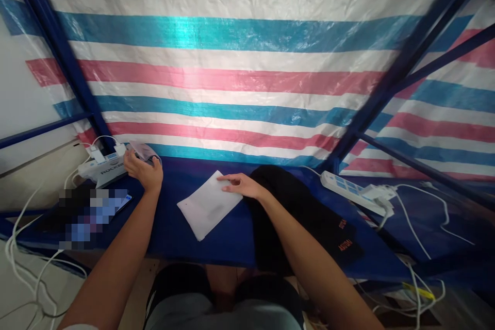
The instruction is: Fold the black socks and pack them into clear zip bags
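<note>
My left hand (pixel 144 170) is raised at the back left of the blue tabletop (pixel 170 237), its fingers curled round a thin, pale, shiny packet (pixel 144 151). What the packet contains I cannot make out. A flat white pouch (pixel 211 206) lies slanted in the middle of the blue top. Over its upper right edge rests my right hand (pixel 242 185), index finger stretched out and the other fingers partly bent. Under and beside my right wrist is a folded black cloth (pixel 305 216) with small orange lettering.
A white power strip (pixel 353 191) with plugs and cables lies at the right. Behind my left hand stands a white box (pixel 112 165) with chargers on it. A phone (pixel 119 203), partly blurred out, lies at the left. Blue metal posts (pixel 64 46) frame a striped plastic sheet (pixel 232 82).
</note>
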Available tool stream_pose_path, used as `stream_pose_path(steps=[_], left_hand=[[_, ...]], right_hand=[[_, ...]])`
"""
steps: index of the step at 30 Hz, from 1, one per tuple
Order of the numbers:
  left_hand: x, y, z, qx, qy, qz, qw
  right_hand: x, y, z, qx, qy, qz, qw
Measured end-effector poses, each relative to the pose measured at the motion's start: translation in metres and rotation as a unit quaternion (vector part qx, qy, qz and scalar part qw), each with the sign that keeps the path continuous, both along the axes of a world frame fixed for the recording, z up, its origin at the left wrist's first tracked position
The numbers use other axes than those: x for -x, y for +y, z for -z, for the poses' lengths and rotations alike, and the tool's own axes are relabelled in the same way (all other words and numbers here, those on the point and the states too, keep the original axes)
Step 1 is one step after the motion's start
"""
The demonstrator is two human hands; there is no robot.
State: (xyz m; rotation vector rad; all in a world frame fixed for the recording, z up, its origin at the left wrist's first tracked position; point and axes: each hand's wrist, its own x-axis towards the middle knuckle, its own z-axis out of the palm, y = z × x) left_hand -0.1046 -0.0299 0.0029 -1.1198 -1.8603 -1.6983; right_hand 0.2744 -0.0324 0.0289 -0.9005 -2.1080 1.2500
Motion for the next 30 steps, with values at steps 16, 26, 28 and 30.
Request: stream_pose_path(steps=[16,26,28,30], left_hand=[[-0.015,0.013,0.003,0.076,-0.053,0.231,0.968],[-0.061,0.003,0.003,0.170,-0.012,0.555,0.814],[-0.062,0.003,0.004,0.154,0.012,0.535,0.831],[-0.062,0.002,0.003,0.138,0.067,0.498,0.853]], right_hand=[[0.008,0.007,0.027,-0.156,0.022,0.071,0.985],[-0.003,0.029,0.041,-0.220,0.084,0.243,0.941],[-0.004,0.028,0.039,-0.220,0.086,0.258,0.937],[-0.004,0.025,0.036,-0.217,0.091,0.266,0.935]])
